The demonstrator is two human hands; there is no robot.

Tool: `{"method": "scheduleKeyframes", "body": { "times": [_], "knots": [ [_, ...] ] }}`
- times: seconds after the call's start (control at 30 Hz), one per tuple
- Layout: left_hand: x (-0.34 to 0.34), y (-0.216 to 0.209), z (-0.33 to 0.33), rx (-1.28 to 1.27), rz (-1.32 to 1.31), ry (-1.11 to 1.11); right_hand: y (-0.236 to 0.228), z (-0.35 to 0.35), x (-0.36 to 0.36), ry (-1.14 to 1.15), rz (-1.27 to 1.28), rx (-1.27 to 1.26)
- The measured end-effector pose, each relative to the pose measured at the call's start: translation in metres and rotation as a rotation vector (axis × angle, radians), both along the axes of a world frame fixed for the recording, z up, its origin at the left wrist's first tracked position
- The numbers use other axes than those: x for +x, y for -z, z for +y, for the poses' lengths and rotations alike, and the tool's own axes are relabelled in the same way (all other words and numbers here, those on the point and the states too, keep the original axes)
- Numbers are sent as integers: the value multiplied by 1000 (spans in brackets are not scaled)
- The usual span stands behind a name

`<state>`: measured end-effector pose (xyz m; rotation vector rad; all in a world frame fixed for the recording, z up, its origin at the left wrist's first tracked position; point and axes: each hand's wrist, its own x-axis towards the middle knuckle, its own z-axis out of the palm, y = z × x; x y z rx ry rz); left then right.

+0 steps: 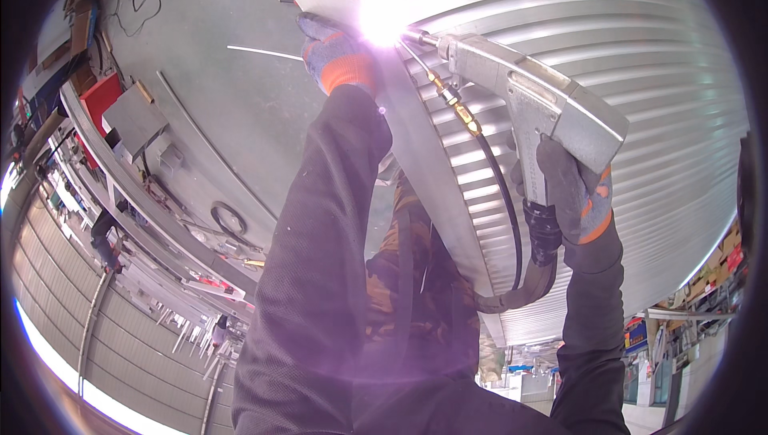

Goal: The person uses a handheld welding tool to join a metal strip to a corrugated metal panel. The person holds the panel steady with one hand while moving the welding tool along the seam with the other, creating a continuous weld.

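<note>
My right hand (578, 195), in a grey and orange work glove, is closed around the grip of a silver handheld welding gun (552, 99). The gun's nozzle (424, 37) points left at a blinding white-violet glare (382, 20) on a seam. Below the nozzle a thin feed tube with brass fittings (460, 111) runs into a black hose (504, 187). My left hand (340, 55), gloved alike, is curled over the flat metal edge strip (432, 167) of a large ribbed metal panel (640, 59), just left of the glare. Its fingertips are partly hidden.
A thick cable (528, 283) hangs from the gun's grip and bends left past my legs. On the grey floor lie a long thin bar (216, 147) and a coiled black ring (229, 219). A grey box (134, 119) and long metal beams (136, 195) stand at the left.
</note>
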<state>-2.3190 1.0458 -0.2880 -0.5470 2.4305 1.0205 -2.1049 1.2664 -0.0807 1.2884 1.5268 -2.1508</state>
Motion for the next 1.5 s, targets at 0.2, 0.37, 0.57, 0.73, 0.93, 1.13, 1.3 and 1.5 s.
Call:
{"method": "scheduleKeyframes", "body": {
  "times": [0.2, 0.37, 0.57, 0.73, 0.93, 1.13, 1.3, 1.5],
  "knots": [
    [3, -8, 9, 193, -62, -263, 0, 3, 4, 72, 13, -149],
    [-13, -74, 52, 41, -11, -442, 9, 5, 19, -42, 24, -35],
    [-9, -56, 44, -110, 123, -210, 8, 16, 31, 466, 0, -511],
    [-14, -87, 58, -34, 38, -284, 10, 16, -7, 170, -83, -290],
    [-14, -88, 61, 36, 36, -413, 24, 2, -22, 43, -68, -130],
    [-14, -79, 55, 25, 73, -346, 56, 4, -4, 175, 28, -358],
    [-14, -65, 46, 19, 121, -315, 32, 4, -23, 174, -59, -297],
    [-11, -54, 44, 152, 22, -388, 44, 6, -11, 146, 71, -299]
  ]
}}
